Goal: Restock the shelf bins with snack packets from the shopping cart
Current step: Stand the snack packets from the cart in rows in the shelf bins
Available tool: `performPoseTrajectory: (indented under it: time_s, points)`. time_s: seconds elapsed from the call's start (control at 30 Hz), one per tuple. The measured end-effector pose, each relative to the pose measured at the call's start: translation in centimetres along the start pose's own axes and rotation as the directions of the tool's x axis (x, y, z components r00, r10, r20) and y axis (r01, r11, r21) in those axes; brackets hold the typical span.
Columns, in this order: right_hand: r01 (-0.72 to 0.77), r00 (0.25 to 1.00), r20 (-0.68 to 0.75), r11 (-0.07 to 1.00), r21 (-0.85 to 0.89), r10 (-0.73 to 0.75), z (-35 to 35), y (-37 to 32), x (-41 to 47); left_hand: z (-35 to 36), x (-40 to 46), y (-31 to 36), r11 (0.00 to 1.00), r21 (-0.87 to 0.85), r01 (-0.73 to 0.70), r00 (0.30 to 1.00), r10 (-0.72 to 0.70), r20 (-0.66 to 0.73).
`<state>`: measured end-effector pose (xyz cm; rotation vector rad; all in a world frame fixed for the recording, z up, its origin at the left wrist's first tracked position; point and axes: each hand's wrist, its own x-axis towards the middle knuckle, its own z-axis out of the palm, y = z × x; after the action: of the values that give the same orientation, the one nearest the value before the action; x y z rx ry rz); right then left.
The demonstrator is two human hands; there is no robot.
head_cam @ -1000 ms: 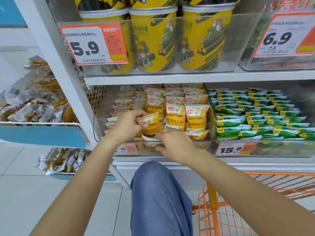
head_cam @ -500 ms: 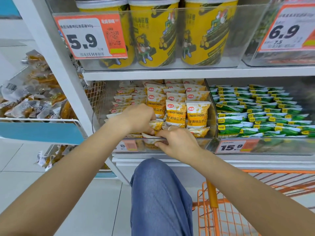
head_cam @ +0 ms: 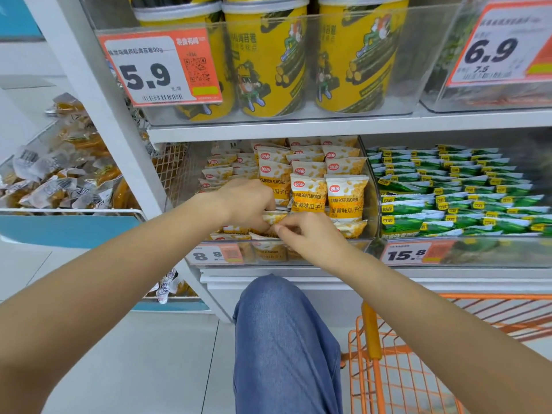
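head view: left hand (head_cam: 245, 201) and right hand (head_cam: 310, 237) fingers pinch one snack packet (head_cam: 273, 218).

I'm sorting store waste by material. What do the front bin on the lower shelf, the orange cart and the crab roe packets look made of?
The bin looks like clear rigid plastic: the packets show through its glossy wall. The cart seems to be orange-coated metal wire, judging by its thin grid bars. The crab roe packets look like printed plastic film, slightly shiny, with crimped top seams.

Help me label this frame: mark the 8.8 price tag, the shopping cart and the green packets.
8.8 price tag (head_cam: 209, 255), head view, on the printed digits.
shopping cart (head_cam: 370, 333), head view, on the orange corner post.
green packets (head_cam: 466, 198), head view, mid-pile.
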<state>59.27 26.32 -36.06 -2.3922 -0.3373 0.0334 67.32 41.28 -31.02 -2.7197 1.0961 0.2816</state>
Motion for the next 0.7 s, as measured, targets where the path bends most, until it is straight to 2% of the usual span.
performPoseTrajectory:
  time_s: [0.13,0.27,0.4,0.5,0.7]
  points:
    - [-0.076,0.983,0.169,0.997,0.004,0.075,-1.5,-0.6,1.6,-0.2,0.0,-0.4,0.999,-0.045,0.017,1.0,-0.017,-0.006]
    - [-0.036,0.963,0.258,0.986,-0.162,0.078,-2.0,-1.6,3.0,-0.2,0.3,-0.3,0.997,-0.07,0.037,0.999,-0.037,-0.01]
    - [0.014,0.988,0.152,0.952,-0.305,0.034,-0.7,-1.3,2.1,0.0,0.3,-0.5,0.994,-0.105,0.03,0.999,-0.034,-0.037]
    - [0.031,0.999,0.044,0.964,-0.265,-0.02,-0.1,-0.5,1.1,0.1,0.2,-0.7,0.988,-0.151,0.03,0.999,-0.033,-0.02]
    - [0.078,0.997,0.002,0.98,-0.182,-0.079,0.3,0.3,0.9,-0.2,1.1,-0.5,0.986,-0.163,0.028,0.996,-0.013,0.089]
